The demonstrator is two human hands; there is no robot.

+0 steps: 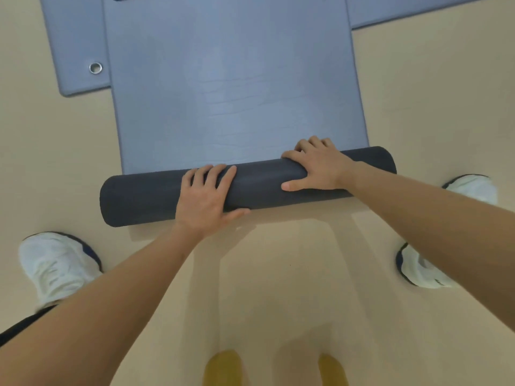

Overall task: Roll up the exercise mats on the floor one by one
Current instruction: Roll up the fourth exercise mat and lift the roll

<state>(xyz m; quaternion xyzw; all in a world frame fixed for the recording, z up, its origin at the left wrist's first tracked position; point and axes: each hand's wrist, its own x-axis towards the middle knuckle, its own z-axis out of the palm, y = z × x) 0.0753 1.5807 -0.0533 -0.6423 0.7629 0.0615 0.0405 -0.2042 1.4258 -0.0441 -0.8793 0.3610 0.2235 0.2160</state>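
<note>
A blue-grey exercise mat [231,87] lies flat on the beige floor, stretching away from me. Its near end is wound into a dark grey roll [139,199] lying crosswise and slightly tilted, right end farther away. My left hand [207,200] rests palm-down on the roll left of its middle, fingers spread over the top. My right hand [317,164] presses on the roll's right part, fingers curled over the far side and thumb on the near side. A second mat [75,48] of the same colour lies crosswise under the first, with a metal eyelet [95,68] near its corner.
My white shoes stand on the floor on either side, the left shoe [55,268] near the left edge and the right shoe [420,268] partly behind my right forearm. Another white shoe [473,186] shows beside the roll's right end. Yellowish reflections [223,367] mark the bottom floor.
</note>
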